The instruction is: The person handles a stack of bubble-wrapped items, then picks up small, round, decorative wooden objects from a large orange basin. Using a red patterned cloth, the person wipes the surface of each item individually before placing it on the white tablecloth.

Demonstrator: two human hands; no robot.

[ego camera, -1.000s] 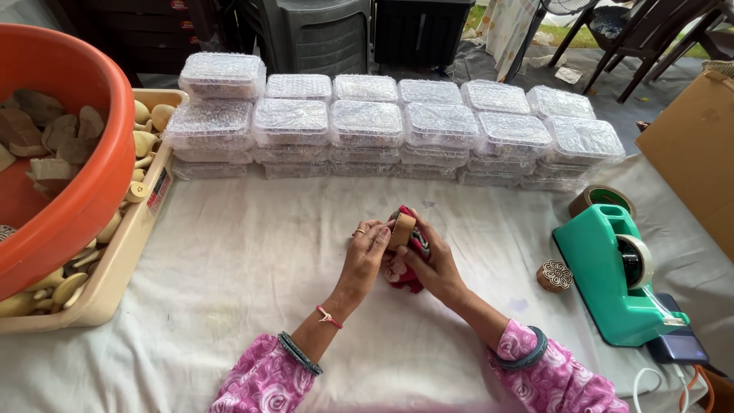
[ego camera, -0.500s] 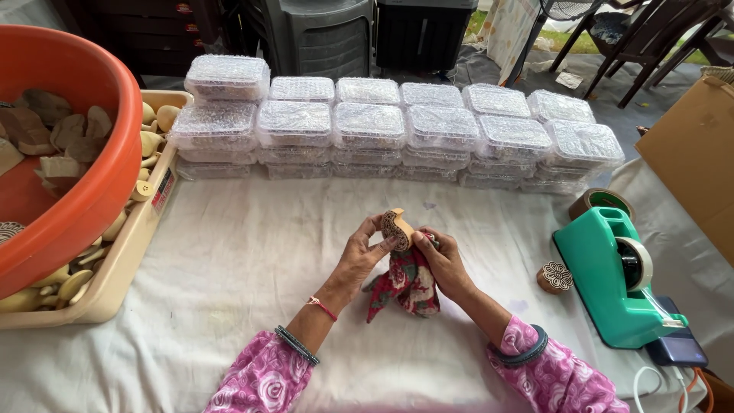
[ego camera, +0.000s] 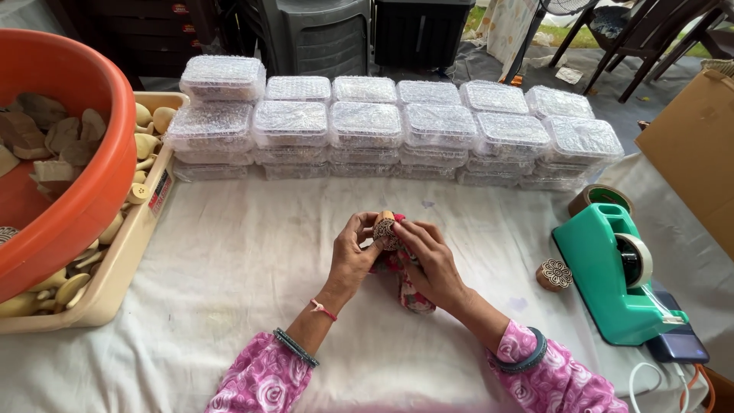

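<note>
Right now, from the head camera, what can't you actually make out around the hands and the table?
- Carved wooden block: its lower part is hidden by the left hand and right hand.
- Patterned cloth: mostly hidden under the right hand.
- Orange tub: cut off by the left edge.
- Clear lidded boxes: contents blurred by bubble wrap.
- Dark flat device: partly hidden by the green tape dispenser.

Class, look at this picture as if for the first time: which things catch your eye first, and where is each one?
In the middle, the left hand and right hand hold a small carved wooden block over a patterned red cloth. At far left a big orange tub holds wooden pieces. Behind the hands runs a row of stacked clear plastic boxes, and a turquoise tape dispenser stands at right.
</note>
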